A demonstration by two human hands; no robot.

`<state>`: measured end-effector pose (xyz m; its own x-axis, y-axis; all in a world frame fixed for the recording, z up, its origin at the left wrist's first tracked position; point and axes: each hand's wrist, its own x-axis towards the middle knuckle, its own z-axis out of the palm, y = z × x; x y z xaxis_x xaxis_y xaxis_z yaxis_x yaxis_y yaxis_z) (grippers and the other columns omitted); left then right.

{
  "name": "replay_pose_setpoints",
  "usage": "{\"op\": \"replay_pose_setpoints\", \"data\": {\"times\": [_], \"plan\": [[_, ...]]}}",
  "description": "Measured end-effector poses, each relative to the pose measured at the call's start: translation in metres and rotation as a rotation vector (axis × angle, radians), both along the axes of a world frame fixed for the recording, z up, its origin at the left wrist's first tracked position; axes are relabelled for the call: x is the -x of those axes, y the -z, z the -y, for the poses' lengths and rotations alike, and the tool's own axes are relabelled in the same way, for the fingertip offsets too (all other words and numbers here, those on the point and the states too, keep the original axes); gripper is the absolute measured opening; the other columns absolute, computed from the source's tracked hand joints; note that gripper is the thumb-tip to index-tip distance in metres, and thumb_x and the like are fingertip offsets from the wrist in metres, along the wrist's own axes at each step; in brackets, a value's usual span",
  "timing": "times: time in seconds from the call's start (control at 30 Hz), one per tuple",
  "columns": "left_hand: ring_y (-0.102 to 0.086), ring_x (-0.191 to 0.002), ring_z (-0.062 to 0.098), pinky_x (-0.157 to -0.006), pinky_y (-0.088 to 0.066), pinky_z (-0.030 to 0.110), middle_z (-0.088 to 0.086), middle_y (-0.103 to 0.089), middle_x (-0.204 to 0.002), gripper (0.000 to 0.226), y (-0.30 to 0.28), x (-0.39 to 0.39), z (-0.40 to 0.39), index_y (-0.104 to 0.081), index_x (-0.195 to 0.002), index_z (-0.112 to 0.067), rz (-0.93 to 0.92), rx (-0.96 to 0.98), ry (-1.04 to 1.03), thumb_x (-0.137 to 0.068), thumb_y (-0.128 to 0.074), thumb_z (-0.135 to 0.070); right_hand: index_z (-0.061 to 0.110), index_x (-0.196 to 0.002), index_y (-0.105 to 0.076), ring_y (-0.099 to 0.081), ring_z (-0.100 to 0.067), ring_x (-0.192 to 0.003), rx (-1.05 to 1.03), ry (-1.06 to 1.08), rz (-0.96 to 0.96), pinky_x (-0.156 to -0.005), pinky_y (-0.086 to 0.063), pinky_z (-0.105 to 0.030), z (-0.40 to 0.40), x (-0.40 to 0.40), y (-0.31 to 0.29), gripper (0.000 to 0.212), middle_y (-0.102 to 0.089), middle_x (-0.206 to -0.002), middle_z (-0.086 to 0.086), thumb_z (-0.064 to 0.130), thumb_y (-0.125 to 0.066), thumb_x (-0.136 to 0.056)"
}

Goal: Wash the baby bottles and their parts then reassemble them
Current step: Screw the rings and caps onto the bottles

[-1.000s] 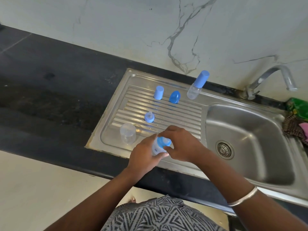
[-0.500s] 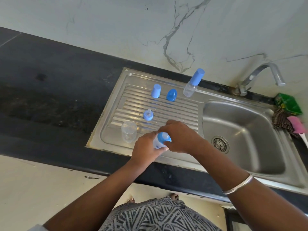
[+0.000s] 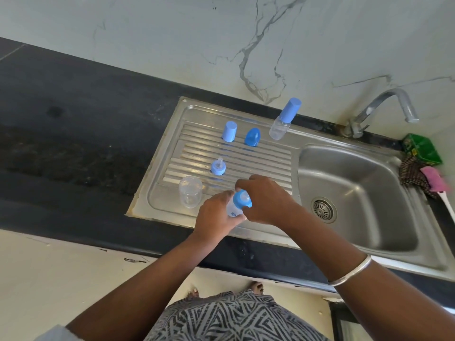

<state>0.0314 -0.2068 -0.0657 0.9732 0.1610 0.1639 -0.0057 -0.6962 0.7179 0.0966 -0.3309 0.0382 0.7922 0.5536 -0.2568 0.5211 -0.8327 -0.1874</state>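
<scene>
My left hand (image 3: 216, 215) wraps its fingers around the clear body of a small baby bottle (image 3: 235, 210), holding it over the front edge of the steel drainboard (image 3: 246, 158). My right hand (image 3: 266, 201) comes in from three o'clock, its fingers curled on the blue collar (image 3: 242, 198) at the bottle's top. The two hands touch around the bottle.

At nine o'clock from the bottle, just beside my left hand, a clear empty bottle body (image 3: 190, 191) stands upright on the drainboard. At eleven o'clock from it sits a blue collar with a clear teat (image 3: 218, 166), upright. Further toward twelve o'clock stand a cylindrical blue cap (image 3: 229, 131) and a rounded blue cap (image 3: 252, 137), near each other but apart. At one o'clock, an assembled bottle with a blue cap (image 3: 284, 119) stands at the back rim of the sink.

The sink basin (image 3: 357, 193) lies at three o'clock with its drain (image 3: 323, 209), the tap (image 3: 384, 109) above it. Past the basin lie a green packet (image 3: 422, 150), a dark patterned cloth (image 3: 411, 173) and a pink brush (image 3: 435, 179). The sink is set in a black bench (image 3: 73, 134).
</scene>
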Motion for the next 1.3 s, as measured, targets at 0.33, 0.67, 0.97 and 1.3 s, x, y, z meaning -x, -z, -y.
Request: {"op": "replay_pose_setpoints", "data": {"times": [0.33, 0.67, 0.97, 1.3], "plan": [[-0.068, -0.094, 0.015, -0.084, -0.052, 0.024, -0.001, -0.073, -0.104, 0.057, -0.002, 0.000, 0.001, -0.066, -0.119, -0.016, -0.011, 0.008, 0.003, -0.071, -0.086, -0.038, 0.034, -0.119, -0.051, -0.059, -0.018, -0.083, 0.098, 0.019, 0.084, -0.064, -0.046, -0.029, -0.001, 0.009, -0.009, 0.048, -0.055, -0.096, 0.007, 0.040, -0.067, -0.075], [-0.068, -0.089, 0.011, -0.081, -0.056, 0.026, -0.005, -0.074, -0.099, 0.056, -0.001, -0.002, 0.002, -0.067, -0.113, -0.018, -0.004, -0.019, 0.005, -0.070, -0.085, -0.048, 0.024, -0.116, -0.050, -0.057, -0.019, -0.081, 0.072, 0.121, 0.094, -0.062, -0.041, -0.030, -0.002, 0.012, -0.011, 0.047, -0.055, -0.097, 0.005, 0.051, -0.064, -0.080], [-0.068, -0.091, 0.009, -0.083, -0.055, 0.023, -0.008, -0.074, -0.101, 0.058, 0.000, -0.004, 0.001, -0.067, -0.114, -0.021, -0.021, -0.012, 0.016, -0.069, -0.083, -0.054, 0.020, -0.105, -0.051, -0.056, -0.020, -0.075, 0.088, 0.198, 0.131, -0.059, -0.041, -0.030, -0.004, 0.011, -0.008, 0.048, -0.059, -0.088, 0.002, 0.063, -0.057, -0.085], [-0.067, -0.091, 0.009, -0.082, -0.054, 0.023, -0.008, -0.074, -0.098, 0.052, 0.000, -0.005, 0.001, -0.069, -0.110, -0.021, -0.031, 0.020, 0.016, -0.070, -0.084, -0.051, 0.021, -0.090, -0.048, -0.053, -0.019, -0.073, 0.039, 0.259, 0.085, -0.059, -0.040, -0.029, -0.005, 0.011, 0.000, 0.041, -0.052, -0.079, 0.003, 0.060, -0.059, -0.087]]}}
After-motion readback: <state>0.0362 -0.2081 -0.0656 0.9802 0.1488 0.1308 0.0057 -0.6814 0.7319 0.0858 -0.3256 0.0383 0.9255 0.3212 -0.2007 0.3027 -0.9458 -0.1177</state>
